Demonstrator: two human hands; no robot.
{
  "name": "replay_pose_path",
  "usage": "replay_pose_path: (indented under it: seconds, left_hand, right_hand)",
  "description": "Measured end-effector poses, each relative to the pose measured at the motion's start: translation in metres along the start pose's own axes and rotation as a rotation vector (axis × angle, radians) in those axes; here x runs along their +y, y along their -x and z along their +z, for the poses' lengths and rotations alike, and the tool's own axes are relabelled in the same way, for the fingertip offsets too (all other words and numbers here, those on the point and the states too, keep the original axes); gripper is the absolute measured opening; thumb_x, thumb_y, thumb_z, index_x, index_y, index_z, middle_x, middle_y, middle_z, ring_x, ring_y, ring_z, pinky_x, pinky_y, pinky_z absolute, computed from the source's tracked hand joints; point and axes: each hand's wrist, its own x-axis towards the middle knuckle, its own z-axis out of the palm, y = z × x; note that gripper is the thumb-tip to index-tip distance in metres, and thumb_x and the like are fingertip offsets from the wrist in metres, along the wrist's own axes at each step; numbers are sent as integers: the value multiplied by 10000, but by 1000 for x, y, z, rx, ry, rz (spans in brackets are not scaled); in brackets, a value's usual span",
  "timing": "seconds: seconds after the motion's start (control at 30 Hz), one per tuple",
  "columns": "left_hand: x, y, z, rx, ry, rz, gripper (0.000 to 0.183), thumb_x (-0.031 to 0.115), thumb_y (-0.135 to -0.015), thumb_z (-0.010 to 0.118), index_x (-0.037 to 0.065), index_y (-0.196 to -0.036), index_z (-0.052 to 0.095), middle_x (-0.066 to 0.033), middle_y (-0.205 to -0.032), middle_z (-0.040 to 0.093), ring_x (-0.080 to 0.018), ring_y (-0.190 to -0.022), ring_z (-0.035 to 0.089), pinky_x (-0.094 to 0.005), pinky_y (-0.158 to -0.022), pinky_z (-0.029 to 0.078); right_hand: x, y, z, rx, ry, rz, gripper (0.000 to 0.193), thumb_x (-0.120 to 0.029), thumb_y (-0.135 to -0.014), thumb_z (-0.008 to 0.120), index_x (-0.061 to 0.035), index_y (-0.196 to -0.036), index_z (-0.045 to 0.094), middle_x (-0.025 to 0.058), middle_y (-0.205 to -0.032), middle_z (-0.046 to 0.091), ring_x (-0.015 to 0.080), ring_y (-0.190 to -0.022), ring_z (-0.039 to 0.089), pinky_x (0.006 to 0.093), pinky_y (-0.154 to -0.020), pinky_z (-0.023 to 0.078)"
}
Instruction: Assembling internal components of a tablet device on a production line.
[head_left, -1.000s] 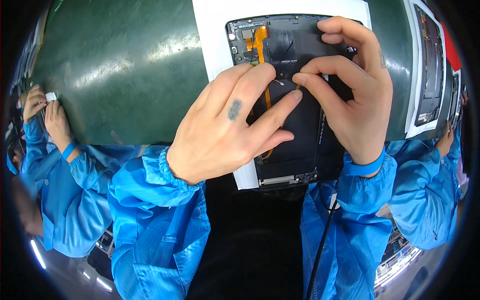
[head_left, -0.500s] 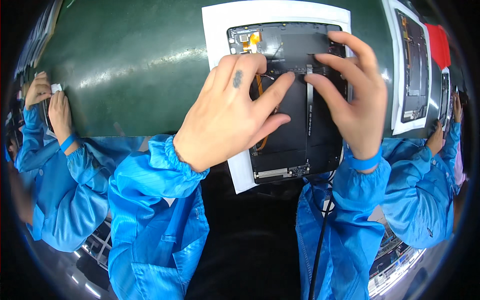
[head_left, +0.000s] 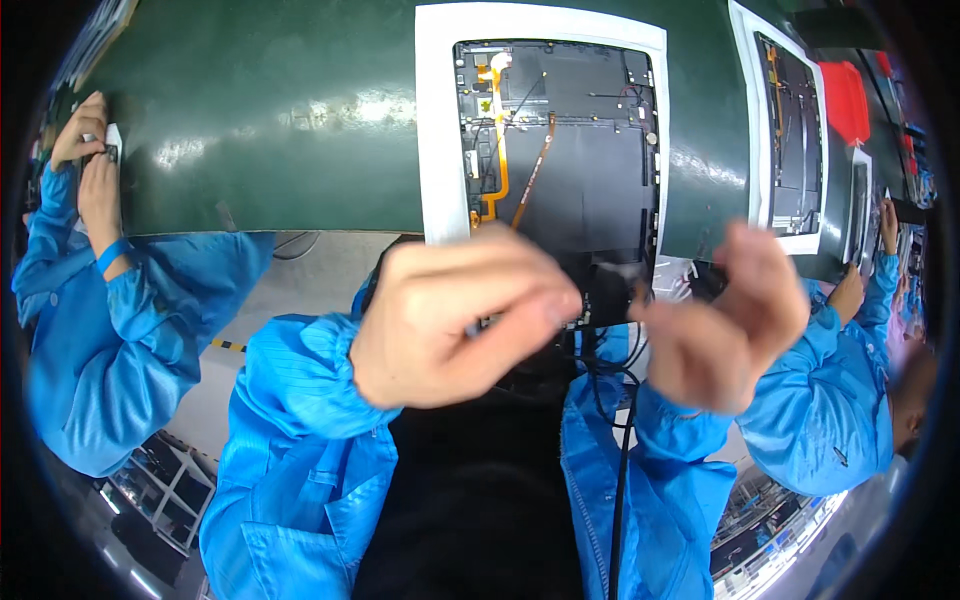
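An opened tablet housing (head_left: 600,190), black inside, lies on a white padded sheet (head_left: 440,130) in front of me. An orange flex cable (head_left: 500,150) runs down its left side, and a brown flex strip (head_left: 535,175) slants beside it. Over the near left corner my left hand (head_left: 455,320) is raised, its fingers curled and thumb pressed to the index finger; anything pinched there is hidden. My right hand (head_left: 720,325), smeared by motion, hovers off the near right corner with its fingers drawn together. By its fingertips is a small blurred grey piece (head_left: 620,268).
A second opened tablet (head_left: 795,140) lies on its own white sheet to the right, beside a red item (head_left: 846,100). Co-workers in blue sit at both sides of the green table (head_left: 270,120). Black cables (head_left: 610,375) hang near my right sleeve.
Both hands have pulled back from the tablet's middle toward me and closed. The dark ribbon strip that ran down the housing is gone from its place; the brown strip now shows. My view has shifted.
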Motion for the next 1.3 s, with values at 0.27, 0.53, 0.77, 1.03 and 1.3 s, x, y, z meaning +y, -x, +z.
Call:
replay_pose_path:
  seconds: [0.27, 0.53, 0.77, 1.03, 1.3]
  left_hand:
    - [19, 33, 26, 64, 683, -502, 184, -33, -998, 717, -91, -1168, 755, -151, -1011, 809, -134, -941, 760, -249, -795, 594]
    - [12, 34, 30, 66, 200, -134, 255, -108, -924, 717, -99, -1177, 745, -179, -932, 798, -231, -847, 803, -298, -735, 627]
    - [11, 31, 31, 61, 11, -38, 245, -100, -886, 753, -98, -1130, 750, -190, -857, 746, -265, -723, 751, -337, -640, 578]
    - [8, 44, 28, -14, 171, -101, 205, -76, -909, 748, -101, -1112, 758, -181, -863, 772, -249, -771, 789, -315, -680, 613]
    - [12, 40, 27, 11, 181, -125, 154, -93, -894, 739, -113, -1047, 756, -189, -852, 772, -258, -774, 794, -319, -692, 619]
  right_hand:
    - [-46, 15, -5, -274, -140, 104, 348, -114, -648, 925, -100, -979, 816, 78, -1133, 730, 321, -1079, 705, 411, -799, 555]
    - [-38, 12, -4, -266, -109, 118, 390, -1, -631, 888, -28, -1007, 787, 111, -1035, 779, 280, -915, 767, 323, -686, 573]
    - [-40, 12, 0, -304, 83, -21, 315, 5, -671, 839, -1, -974, 753, 115, -953, 767, 257, -828, 764, 314, -601, 561]
    - [-28, 8, 0, -378, -101, 155, 235, 51, -690, 758, -16, -905, 689, 110, -904, 743, 283, -768, 758, 365, -649, 622]
    - [-39, 6, -10, -385, -83, -26, 389, -45, -620, 864, 0, -994, 766, 128, -985, 770, 266, -817, 762, 330, -589, 625]
